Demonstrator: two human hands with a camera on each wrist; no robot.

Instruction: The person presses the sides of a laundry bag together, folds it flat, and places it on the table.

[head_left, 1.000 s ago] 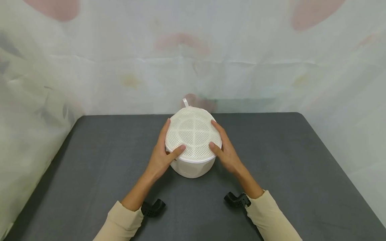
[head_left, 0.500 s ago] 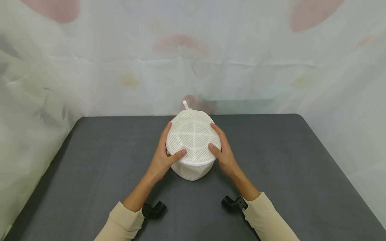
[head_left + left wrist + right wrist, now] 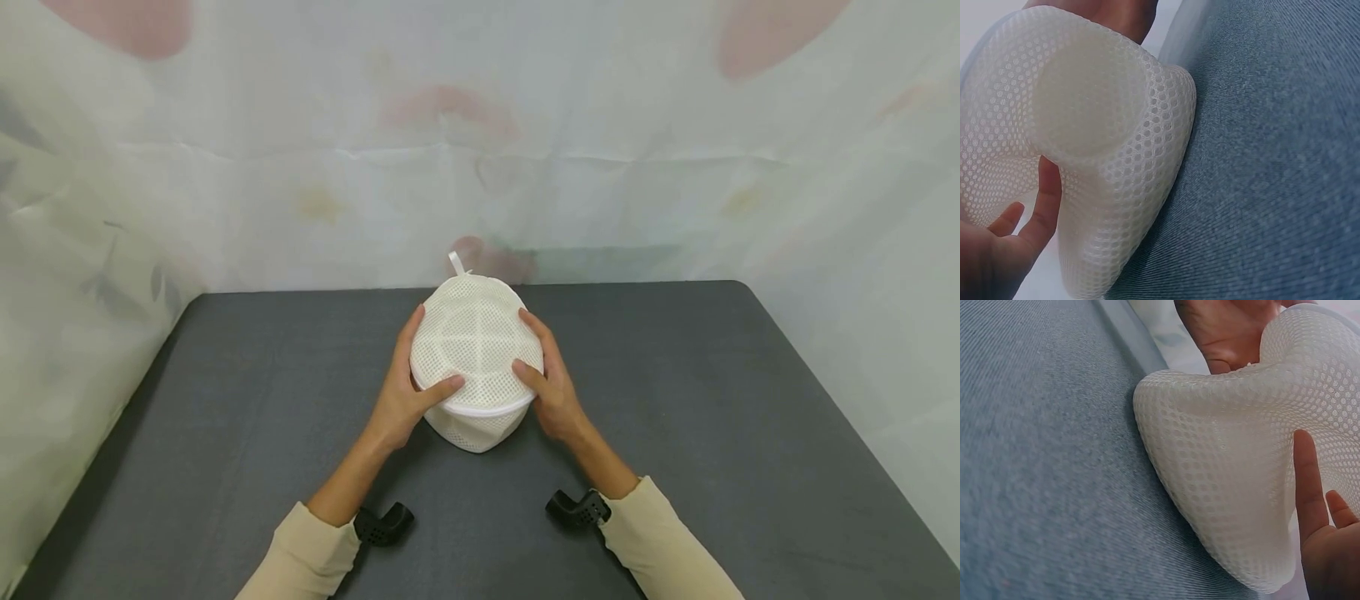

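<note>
Head view: a white mesh pouch [image 3: 477, 358] stands mid dark grey worktop [image 3: 712, 417], left hand [image 3: 405, 392] and right hand [image 3: 551, 387] gripping its sides, fingers curled around the rim, thumbs on top. Left wrist view: the thumb presses the dented mesh. Right wrist view: the pouch touches the worktop.

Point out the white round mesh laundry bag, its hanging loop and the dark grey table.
White round mesh laundry bag [image 3: 474, 346], head view, flat top panel.
Hanging loop [image 3: 457, 262], head view, strap.
Dark grey table [image 3: 712, 417], head view, bare surface.
</note>
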